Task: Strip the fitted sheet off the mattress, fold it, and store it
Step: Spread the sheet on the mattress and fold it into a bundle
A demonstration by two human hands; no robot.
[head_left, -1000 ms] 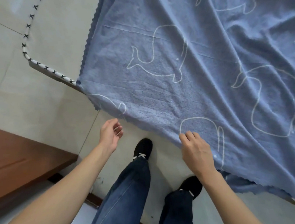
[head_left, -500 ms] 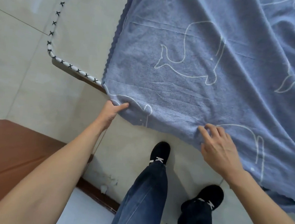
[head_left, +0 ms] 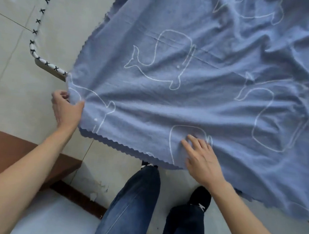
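Observation:
A blue sheet (head_left: 198, 87) printed with white whale outlines lies over the mattress (head_left: 68, 23), whose bare beige corner with black cross-stitched piping shows at the upper left. The sheet's zigzag hem hangs off the near edge, lifted toward me. My left hand (head_left: 65, 110) grips the sheet's near left corner, thumb on top of the cloth. My right hand (head_left: 200, 157) sits on the near hem with fingers bent into the fabric, bunching it. Wrinkles run from hand to hand.
A brown wooden surface (head_left: 12, 157) stands at the lower left with a dark baseboard beside it. Pale floor tiles (head_left: 8, 79) lie to the left and under my feet. My legs in blue jeans and black shoes (head_left: 199, 196) stand close to the bed's edge.
My left hand went from free, to touching the corner, to gripping it and pulling it off the mattress. The right hand bunched the hem. More bare mattress shows and the sheet is more wrinkled.

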